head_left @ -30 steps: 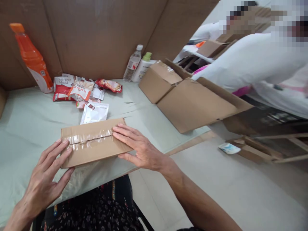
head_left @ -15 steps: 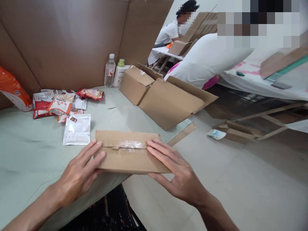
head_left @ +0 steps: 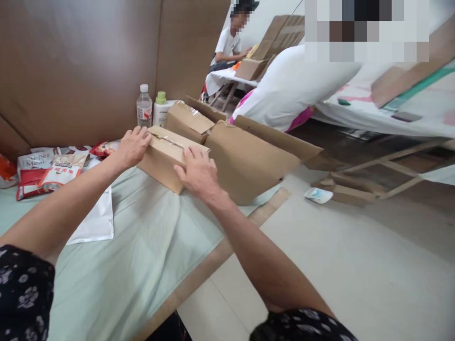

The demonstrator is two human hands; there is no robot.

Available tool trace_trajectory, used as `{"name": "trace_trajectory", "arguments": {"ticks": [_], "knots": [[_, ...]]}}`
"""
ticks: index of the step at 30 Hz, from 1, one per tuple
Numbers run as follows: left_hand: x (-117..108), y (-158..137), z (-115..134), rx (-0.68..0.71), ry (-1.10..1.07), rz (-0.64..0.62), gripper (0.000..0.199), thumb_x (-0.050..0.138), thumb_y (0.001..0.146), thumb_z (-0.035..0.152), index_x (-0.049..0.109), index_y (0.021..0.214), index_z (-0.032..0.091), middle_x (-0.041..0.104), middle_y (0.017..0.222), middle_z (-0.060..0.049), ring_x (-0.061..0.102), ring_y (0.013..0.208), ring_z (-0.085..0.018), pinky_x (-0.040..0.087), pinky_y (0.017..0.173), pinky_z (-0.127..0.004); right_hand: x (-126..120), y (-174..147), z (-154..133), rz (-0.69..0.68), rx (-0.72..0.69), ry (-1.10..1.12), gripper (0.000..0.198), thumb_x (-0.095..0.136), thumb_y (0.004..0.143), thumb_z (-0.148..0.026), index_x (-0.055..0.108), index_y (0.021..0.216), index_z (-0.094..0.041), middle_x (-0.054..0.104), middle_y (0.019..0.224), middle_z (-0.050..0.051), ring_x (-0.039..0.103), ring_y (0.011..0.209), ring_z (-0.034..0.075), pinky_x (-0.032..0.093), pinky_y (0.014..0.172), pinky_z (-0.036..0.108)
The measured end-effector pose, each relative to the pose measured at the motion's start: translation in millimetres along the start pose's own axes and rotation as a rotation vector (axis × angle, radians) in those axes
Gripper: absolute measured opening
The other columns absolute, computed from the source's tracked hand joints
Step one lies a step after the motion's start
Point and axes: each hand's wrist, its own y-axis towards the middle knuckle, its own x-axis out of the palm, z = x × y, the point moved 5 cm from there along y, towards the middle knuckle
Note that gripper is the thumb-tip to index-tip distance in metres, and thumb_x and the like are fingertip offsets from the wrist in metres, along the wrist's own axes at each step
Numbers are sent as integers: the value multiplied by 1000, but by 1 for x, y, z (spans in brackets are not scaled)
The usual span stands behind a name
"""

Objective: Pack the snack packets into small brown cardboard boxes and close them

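Observation:
Between my hands is a small taped cardboard box (head_left: 159, 163), up against the other cardboard boxes on the green cloth. My left hand (head_left: 133, 148) grips its far left end, fingers over the top edge. At its near right end my right hand (head_left: 199, 171) holds on, fingers over the top and thumb at the side. Just behind stands another taped carton (head_left: 186, 118). To the right a larger cardboard box (head_left: 249, 158) has its flaps raised. A clear water bottle (head_left: 144, 106) and a white bottle with a green cap (head_left: 161, 108) stand past the left hand.
Several food packets (head_left: 62, 170) and a white pouch (head_left: 95, 218) lie on the left of the cloth-covered table (head_left: 142, 265). A tall cardboard panel (head_left: 81, 66) stands behind. Beyond the table's right edge, a low box (head_left: 348, 189) sits on the floor. Other people (head_left: 227, 45) are further back.
Both hands have carried the small box from the table's near edge forward to beside the other boxes, turning it at an angle. The view has shifted slightly right.

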Motion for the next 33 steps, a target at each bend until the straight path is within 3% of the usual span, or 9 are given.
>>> {"name": "trace_trajectory", "arguments": {"ticks": [8,10,13,17,21,24,27,30,33], "knots": [[57,52,-36,-186,-179,-4,88,66,82,13,24,159,10,21,166,-30,34,151,-47,39,117,-59,22,58,-23,10,130,-98,48,58,97,-29,53,136,0,56,133,29,49,124,39,54,93,52],[70,50,-34,-169,-245,-23,100,67,80,14,10,162,7,8,169,-32,25,156,-46,36,120,-57,28,64,-21,5,138,-89,50,60,96,-29,53,136,0,56,132,30,48,126,40,54,94,53],[83,25,-18,-106,-317,-69,106,66,77,14,5,163,8,12,170,-30,21,158,-41,33,123,-55,34,63,-12,10,118,-12,59,63,91,-29,50,141,-1,51,141,31,44,134,43,50,100,59],[76,-53,26,3,-357,-135,95,67,75,11,26,160,10,26,168,-28,30,156,-37,37,123,-51,33,33,12,236,2,238,64,58,91,-35,45,149,-11,27,163,27,30,149,42,36,115,64],[43,-170,69,80,-361,-128,69,67,79,11,52,146,19,42,162,-21,36,154,-35,40,122,-53,37,-32,24,378,-185,442,50,54,95,-41,59,135,-12,39,156,26,43,143,39,38,115,60],[16,-263,79,66,-312,-1,62,65,83,12,52,144,19,48,157,-21,35,154,-36,45,118,-58,60,-78,1,156,-239,551,41,54,95,-46,67,122,-17,55,145,21,55,133,35,50,105,56],[0,-343,68,-145,-239,103,54,61,88,12,54,140,21,53,153,-19,41,151,-35,51,113,-56,92,-102,-43,-139,-146,737,53,62,88,-54,67,127,-19,63,139,19,59,128,35,55,96,52],[-15,-405,58,-345,-171,145,46,58,91,11,60,135,21,57,150,-17,47,147,-34,54,110,-55,122,-94,-96,-279,-15,928,74,72,76,-61,62,135,-17,72,123,17,67,110,32,55,90,47],[-36,-448,49,-442,-97,170,36,56,93,13,65,127,20,60,146,-16,51,143,-33,56,109,-52,146,-72,-147,-302,12,1018,66,69,73,-62,68,118,-14,77,92,11,69,81,26,55,73,39]]}}
